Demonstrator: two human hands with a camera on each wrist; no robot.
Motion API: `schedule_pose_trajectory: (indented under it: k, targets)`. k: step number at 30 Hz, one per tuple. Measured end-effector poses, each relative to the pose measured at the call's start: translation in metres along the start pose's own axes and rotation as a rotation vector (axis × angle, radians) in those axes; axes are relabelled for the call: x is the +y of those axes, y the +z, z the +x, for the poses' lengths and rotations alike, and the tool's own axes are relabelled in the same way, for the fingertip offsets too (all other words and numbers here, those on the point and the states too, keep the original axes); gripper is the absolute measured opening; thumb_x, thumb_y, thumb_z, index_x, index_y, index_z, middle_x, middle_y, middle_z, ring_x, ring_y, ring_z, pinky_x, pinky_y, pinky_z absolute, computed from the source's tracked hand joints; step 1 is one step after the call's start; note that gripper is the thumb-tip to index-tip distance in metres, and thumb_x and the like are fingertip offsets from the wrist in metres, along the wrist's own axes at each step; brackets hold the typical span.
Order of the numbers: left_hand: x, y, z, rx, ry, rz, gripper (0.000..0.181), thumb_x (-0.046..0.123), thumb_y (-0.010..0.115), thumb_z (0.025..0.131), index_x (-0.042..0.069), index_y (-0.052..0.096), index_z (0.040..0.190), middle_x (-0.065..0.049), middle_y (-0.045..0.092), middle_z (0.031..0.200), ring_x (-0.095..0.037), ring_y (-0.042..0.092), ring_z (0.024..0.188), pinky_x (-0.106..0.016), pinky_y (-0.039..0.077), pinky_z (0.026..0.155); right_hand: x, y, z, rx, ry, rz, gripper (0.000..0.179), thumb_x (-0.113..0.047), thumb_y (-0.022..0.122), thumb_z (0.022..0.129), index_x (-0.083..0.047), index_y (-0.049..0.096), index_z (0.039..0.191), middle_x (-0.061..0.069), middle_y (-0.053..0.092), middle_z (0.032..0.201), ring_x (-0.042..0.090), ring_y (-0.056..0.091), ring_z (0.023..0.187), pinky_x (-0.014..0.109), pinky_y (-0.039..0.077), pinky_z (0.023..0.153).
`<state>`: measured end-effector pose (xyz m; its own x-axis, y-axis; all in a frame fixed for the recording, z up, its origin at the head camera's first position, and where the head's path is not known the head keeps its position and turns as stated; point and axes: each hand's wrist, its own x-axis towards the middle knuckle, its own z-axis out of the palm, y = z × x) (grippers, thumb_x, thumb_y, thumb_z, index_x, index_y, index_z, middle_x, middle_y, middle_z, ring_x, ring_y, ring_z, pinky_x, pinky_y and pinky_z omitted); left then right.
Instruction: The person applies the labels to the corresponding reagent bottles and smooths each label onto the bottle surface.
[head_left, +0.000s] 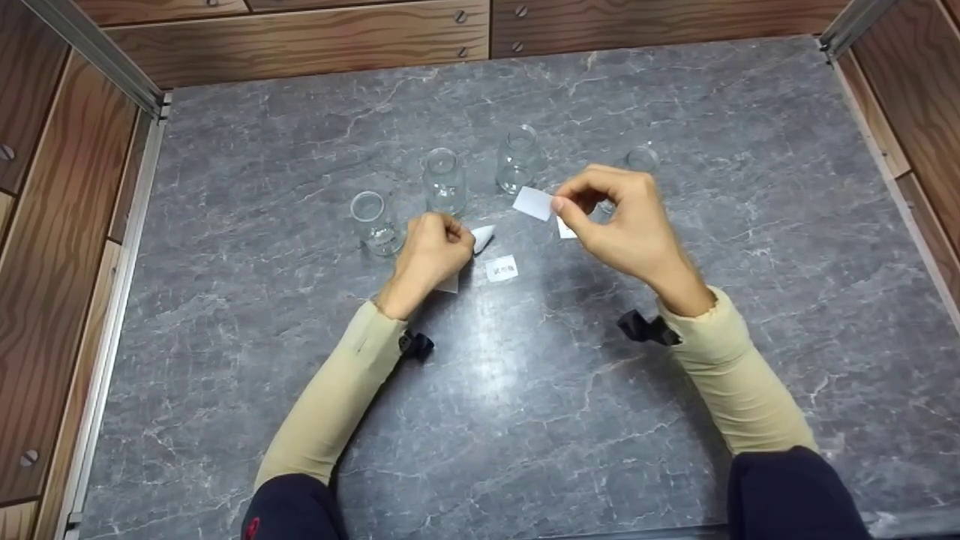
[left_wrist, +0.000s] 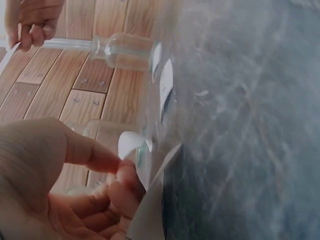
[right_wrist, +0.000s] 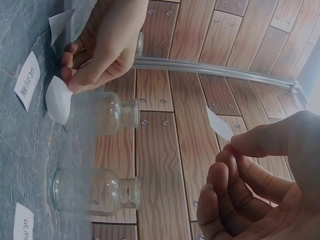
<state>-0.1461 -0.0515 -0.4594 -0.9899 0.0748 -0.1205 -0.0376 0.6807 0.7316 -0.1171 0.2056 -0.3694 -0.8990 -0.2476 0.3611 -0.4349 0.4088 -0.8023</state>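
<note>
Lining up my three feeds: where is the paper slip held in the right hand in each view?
Head: paper slip above and slightly right of centre, at the right hand's fingertips.
Left wrist: upper left, at the picture's edge.
Right wrist: right of centre.
Shared landmark: the left hand, pinching another slip.

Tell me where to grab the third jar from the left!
Probably the neck, coming down from above. The jar stands upright, its neck is slimmer than its body, and its top looks uncovered.
</note>
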Motion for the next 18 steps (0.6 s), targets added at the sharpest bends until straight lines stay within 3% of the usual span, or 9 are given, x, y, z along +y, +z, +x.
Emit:
schedule_pose_trajectory:
  k: [8, 13, 18]
  targets:
    - [0.0011, 0.0007, -0.0025, 0.057, -0.004, 0.092, 0.022, 0.012, 0.062, 0.086, 0.015, 0.070, 0.066, -0.004, 0.070, 0.071, -0.023, 0.066, 0.069, -0.040, 0.059, 0.067, -0.0009, 0.0017, 0.0001, -0.003, 0.000, -0.003, 0.007, 0.003, 0.077, 0.091, -0.002, 0.081, 0.093, 0.003, 0.074, 0.084, 0.015, 0.062, 0.073, 0.022, 0.054, 0.071]
    - [0.0002, 0.0013, -0.0016, 0.058, -0.005, 0.149, 0.033, 0.010, 0.061, 0.084, 0.021, 0.055, 0.054, -0.003, 0.064, 0.064, -0.023, 0.061, 0.066, -0.039, 0.054, 0.062, -0.0002, 0.0034, 0.0001, -0.004, 0.006, -0.010, 0.007, 0.002, 0.077, 0.091, -0.002, 0.081, 0.092, 0.003, 0.075, 0.084, 0.015, 0.063, 0.073, 0.023, 0.055, 0.071]
    - [0.0044, -0.0033, -0.0051, 0.037, 0.001, 0.179, 0.041, 0.007, 0.062, 0.087, 0.022, 0.047, 0.052, -0.004, 0.060, 0.061, -0.023, 0.058, 0.062, -0.036, 0.050, 0.057, 0.0000, 0.0037, 0.0005, -0.008, 0.014, -0.013, 0.006, 0.001, 0.077, 0.091, -0.002, 0.081, 0.093, 0.003, 0.075, 0.085, 0.015, 0.063, 0.073, 0.023, 0.055, 0.071]
